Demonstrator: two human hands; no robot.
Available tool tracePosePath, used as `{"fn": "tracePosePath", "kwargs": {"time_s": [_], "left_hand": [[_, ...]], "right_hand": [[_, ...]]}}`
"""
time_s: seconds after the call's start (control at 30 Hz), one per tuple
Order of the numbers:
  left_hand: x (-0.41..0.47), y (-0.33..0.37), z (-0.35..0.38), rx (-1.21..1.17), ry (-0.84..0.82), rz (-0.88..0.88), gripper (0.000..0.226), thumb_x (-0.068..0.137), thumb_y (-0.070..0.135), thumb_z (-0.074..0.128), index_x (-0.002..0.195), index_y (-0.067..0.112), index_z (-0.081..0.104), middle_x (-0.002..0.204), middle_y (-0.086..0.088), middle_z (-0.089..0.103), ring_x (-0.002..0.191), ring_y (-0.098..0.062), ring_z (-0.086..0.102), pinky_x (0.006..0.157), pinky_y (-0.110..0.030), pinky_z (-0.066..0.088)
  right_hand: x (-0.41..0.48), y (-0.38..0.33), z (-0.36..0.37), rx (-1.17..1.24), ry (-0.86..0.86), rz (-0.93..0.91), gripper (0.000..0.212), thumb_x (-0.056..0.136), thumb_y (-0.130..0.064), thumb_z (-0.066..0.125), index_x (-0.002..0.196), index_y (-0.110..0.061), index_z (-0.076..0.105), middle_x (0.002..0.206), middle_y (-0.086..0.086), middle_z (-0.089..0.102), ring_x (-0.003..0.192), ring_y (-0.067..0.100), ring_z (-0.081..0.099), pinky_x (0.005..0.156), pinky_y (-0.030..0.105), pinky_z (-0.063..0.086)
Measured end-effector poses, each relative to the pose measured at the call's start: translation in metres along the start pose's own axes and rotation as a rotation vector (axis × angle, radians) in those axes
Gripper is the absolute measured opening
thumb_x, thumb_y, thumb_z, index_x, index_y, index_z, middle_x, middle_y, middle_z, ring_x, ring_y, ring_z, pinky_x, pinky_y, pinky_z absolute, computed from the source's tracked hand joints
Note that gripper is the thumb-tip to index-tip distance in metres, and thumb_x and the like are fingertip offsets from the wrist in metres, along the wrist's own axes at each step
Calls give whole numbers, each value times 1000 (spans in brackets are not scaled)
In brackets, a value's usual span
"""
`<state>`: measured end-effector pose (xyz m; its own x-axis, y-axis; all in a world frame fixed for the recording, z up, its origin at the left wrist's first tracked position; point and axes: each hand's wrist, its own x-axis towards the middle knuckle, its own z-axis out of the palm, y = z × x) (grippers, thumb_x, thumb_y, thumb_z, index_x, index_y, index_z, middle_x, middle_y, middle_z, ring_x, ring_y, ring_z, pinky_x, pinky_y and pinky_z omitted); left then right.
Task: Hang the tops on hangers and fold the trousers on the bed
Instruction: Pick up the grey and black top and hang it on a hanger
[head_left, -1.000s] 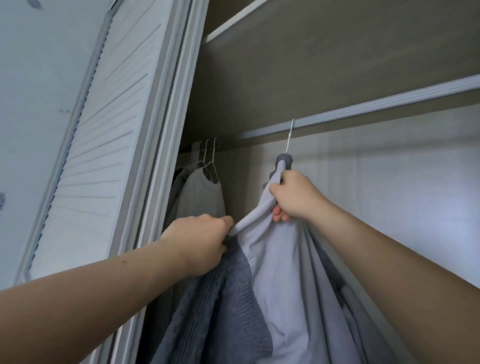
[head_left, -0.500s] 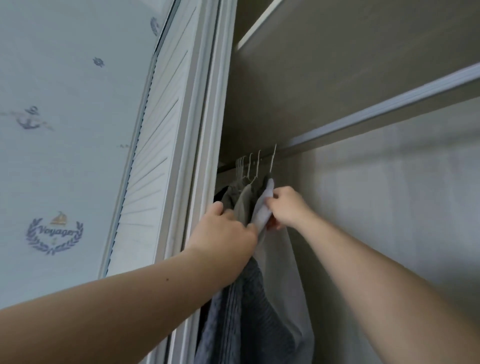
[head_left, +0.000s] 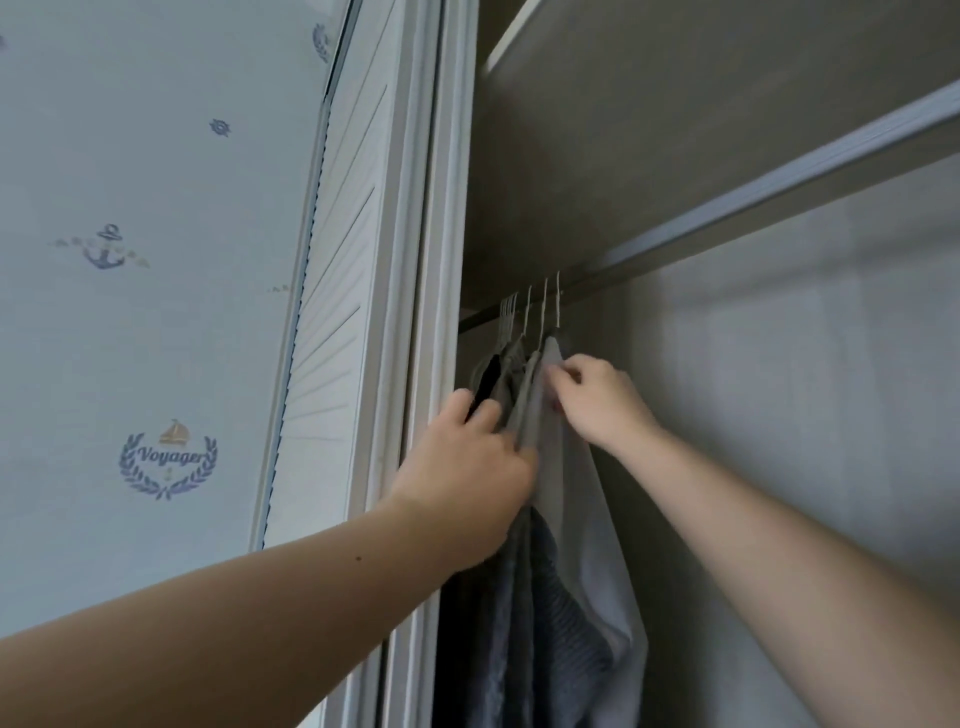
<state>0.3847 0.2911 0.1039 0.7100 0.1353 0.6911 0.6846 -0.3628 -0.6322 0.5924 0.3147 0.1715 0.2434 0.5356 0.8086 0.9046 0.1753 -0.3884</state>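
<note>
A light grey top hangs on a hanger whose wire hook sits on the wardrobe rail, at the right end of a row of hung clothes. My left hand grips the top's left shoulder, its fingers reaching in against the neighbouring garments. Just below the hook, my right hand pinches the top at the collar. A dark grey knitted sweater hangs beside the light top, below my left hand. No trousers or bed are in view.
Several other hangers with grey and black clothes crowd the rail's left end. A white louvred wardrobe door stands on the left, next to nautical wallpaper. A shelf runs above the rail. The wardrobe's back wall is to the right.
The hanger with the light grey top has slid left along the rail up against the other hung clothes. Both hands moved left with it, and my view turned left.
</note>
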Motion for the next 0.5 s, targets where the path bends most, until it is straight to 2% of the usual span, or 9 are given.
{"fn": "tracePosePath", "kwargs": {"time_s": [0.07,0.13,0.17,0.27,0.4,0.5], "left_hand": [[-12,-7,-4,-20,45,34,34,94,36,48,118,16,62,124,-8,64,123,-33,45,109,-49,27],[-26,-17,-11,-20,75,41,40,94,40,46,122,18,64,138,-10,59,139,-36,38,119,-53,22],[-33,-22,-16,-15,86,34,43,93,43,45,123,19,65,143,-10,56,144,-37,35,120,-55,21],[-63,-42,-33,7,87,-14,52,95,50,42,135,22,58,157,-12,42,152,-37,21,122,-58,13],[-116,-80,-65,76,53,-102,66,99,58,26,157,26,29,168,-8,13,155,-36,-2,123,-59,3],[-167,-114,-96,102,28,-201,71,97,58,23,160,26,25,168,-5,11,155,-35,-1,121,-59,7]], "right_hand": [[-12,-5,-10,-50,7,-81,47,100,-59,37,136,-33,52,133,1,59,116,21,55,87,34,44],[-27,-19,-20,-115,21,-167,60,97,-67,28,148,-37,36,155,-1,39,142,24,33,109,44,36],[-36,-29,-25,-145,34,-202,67,93,-71,22,152,-40,28,161,-3,29,149,22,22,116,48,28],[-62,-63,-29,-185,91,-262,72,89,-74,13,155,-45,12,167,-12,6,154,14,-2,120,54,10],[-94,-122,-22,-238,94,-347,66,98,-68,16,156,-46,-7,167,-15,-15,153,13,-18,121,53,0],[-118,-180,-6,-236,50,-390,69,96,-72,11,154,-46,-16,165,-15,-23,151,14,-25,121,54,-5]]}}
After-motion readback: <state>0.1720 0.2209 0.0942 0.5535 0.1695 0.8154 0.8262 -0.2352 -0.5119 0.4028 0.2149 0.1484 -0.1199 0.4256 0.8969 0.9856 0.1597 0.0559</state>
